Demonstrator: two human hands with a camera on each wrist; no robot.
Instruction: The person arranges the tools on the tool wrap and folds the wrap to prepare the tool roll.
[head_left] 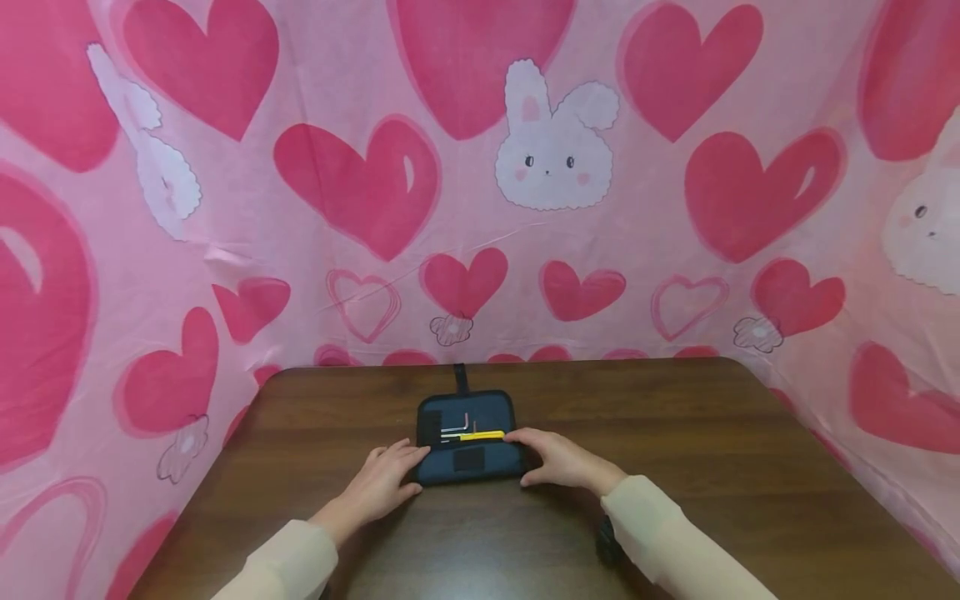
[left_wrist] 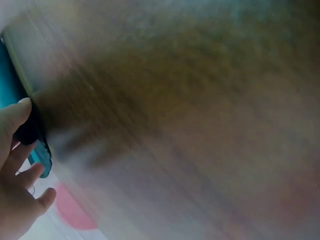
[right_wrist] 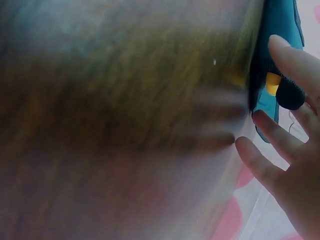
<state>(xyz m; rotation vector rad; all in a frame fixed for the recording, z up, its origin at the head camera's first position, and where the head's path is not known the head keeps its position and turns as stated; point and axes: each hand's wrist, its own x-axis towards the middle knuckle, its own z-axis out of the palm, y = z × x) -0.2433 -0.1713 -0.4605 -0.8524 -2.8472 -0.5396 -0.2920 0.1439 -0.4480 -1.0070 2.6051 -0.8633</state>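
Observation:
A dark blue fabric tool case (head_left: 491,468) with black edging lies unfolded flat on the table in the head view. Small metal hex keys (head_left: 453,430) and a yellow-handled tool (head_left: 482,435) lie across its middle. My left hand (head_left: 381,482) is at the left side, fingertips at the edge and thumb by the near corner. On the opposite side my right hand (head_left: 562,460) has its index finger at the yellow tool's end and its thumb near the lower corner. In the right wrist view, two fingertips (right_wrist: 243,145) reach the table beside the case, fingers spread.
A black strap (head_left: 461,379) extends from the case's far side toward the table's back edge. The brown wood-grain table (head_left: 675,467) has rounded far corners. A pink curtain (head_left: 480,225) with hearts and rabbits hangs behind and along both sides.

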